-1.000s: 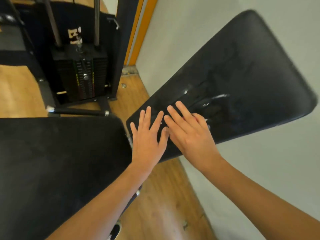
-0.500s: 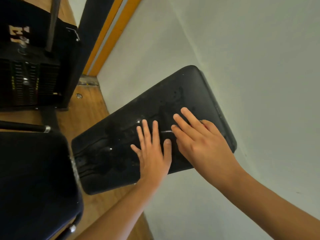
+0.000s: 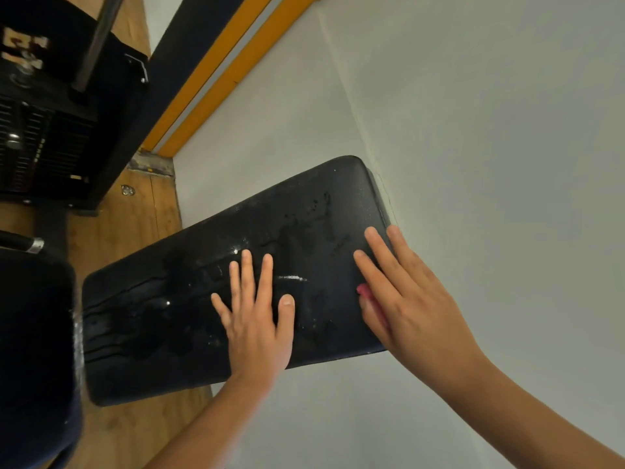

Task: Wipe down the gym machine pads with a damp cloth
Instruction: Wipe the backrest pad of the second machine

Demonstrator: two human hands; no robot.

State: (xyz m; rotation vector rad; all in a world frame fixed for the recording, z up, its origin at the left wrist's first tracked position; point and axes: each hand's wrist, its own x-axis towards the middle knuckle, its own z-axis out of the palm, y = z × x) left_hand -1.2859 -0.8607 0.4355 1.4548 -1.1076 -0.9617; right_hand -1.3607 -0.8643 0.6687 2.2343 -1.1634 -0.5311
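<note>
A black padded backrest (image 3: 189,299) leans against the grey wall, its surface streaked with wet patches and drops. My left hand (image 3: 257,319) lies flat on the middle of the pad, fingers straight and spread. My right hand (image 3: 402,299) lies flat near the pad's right end, fingers straight. A small bit of pink cloth (image 3: 365,292) shows under its palm; most of the cloth is hidden.
A second black seat pad (image 3: 33,350) fills the lower left. A black weight stack (image 3: 40,137) with guide rods stands at the upper left on the wooden floor (image 3: 135,225). The grey wall (image 3: 473,130) is close on the right, with an orange door frame (image 3: 216,69).
My right hand has slid right along the pad toward its end, and the pink cloth now peeks out beneath it. My left hand stays flat mid-pad. The view has shifted slightly.
</note>
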